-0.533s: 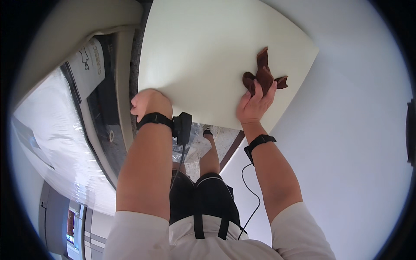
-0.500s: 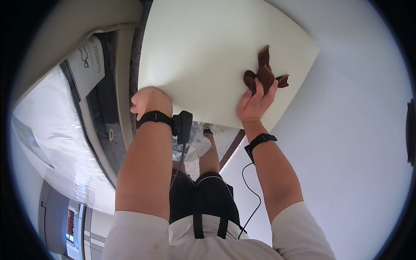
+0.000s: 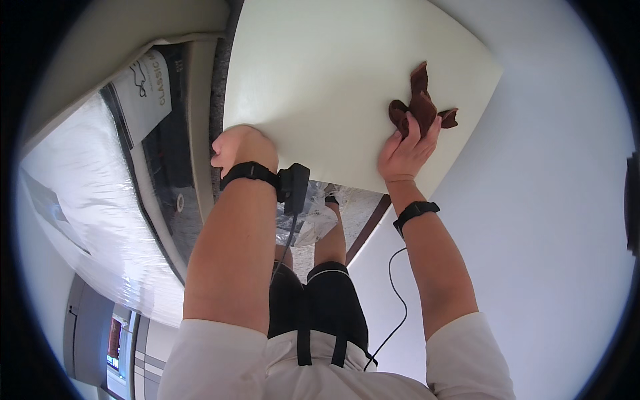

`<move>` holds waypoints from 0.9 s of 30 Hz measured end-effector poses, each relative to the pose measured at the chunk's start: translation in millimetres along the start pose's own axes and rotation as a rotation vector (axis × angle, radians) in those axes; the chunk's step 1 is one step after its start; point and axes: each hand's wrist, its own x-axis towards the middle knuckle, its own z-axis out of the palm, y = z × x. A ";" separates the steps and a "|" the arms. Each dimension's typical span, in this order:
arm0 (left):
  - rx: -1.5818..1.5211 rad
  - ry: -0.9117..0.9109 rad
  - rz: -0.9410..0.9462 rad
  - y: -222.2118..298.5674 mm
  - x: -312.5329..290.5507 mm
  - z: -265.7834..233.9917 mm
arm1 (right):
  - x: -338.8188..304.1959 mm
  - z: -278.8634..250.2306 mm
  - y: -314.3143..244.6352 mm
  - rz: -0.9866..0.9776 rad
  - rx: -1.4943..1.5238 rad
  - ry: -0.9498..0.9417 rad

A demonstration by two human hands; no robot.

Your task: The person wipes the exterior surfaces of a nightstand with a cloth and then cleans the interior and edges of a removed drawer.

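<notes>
A crumpled dark brown cloth [image 3: 420, 108] lies on the right part of a white tabletop [image 3: 313, 87]. My right hand [image 3: 408, 152] presses on it from the near side, its fingers bent into the folds, which partly hide the fingertips. At the near left corner of the tabletop, my left hand [image 3: 245, 148] is closed over the edge, with its fingers curled down on the outer side. Black straps circle both wrists, and a small black box [image 3: 293, 189] sits on the left strap.
To the left stands a mattress [image 3: 87, 200] in clear plastic with a printed label. A pale wall [image 3: 553, 200] runs along the right side of the table. Crinkled clear plastic [image 3: 313, 223] lies below the near edge, by my legs. A thin black cable [image 3: 402, 300] hangs beside my right arm.
The whole view has shifted slightly, so the scene sits farther right. My right hand and the cloth have slid a little away and to the right; my left hand stays at the corner.
</notes>
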 end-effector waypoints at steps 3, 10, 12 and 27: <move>-0.001 0.002 0.017 -8.7 19.4 15.2 | 1.4 -3.4 -1.2 0.009 -0.009 -0.033; -0.034 -0.013 -0.015 4.8 -7.1 -1.6 | 0.3 -1.4 0.1 0.021 -0.016 -0.040; -0.048 -0.012 -0.025 3.5 -2.0 0.1 | -0.1 -3.1 -4.2 0.032 -0.007 -0.039; 0.123 -0.079 -0.012 -19.2 34.3 16.3 | -1.4 1.0 1.3 0.042 -0.022 -0.045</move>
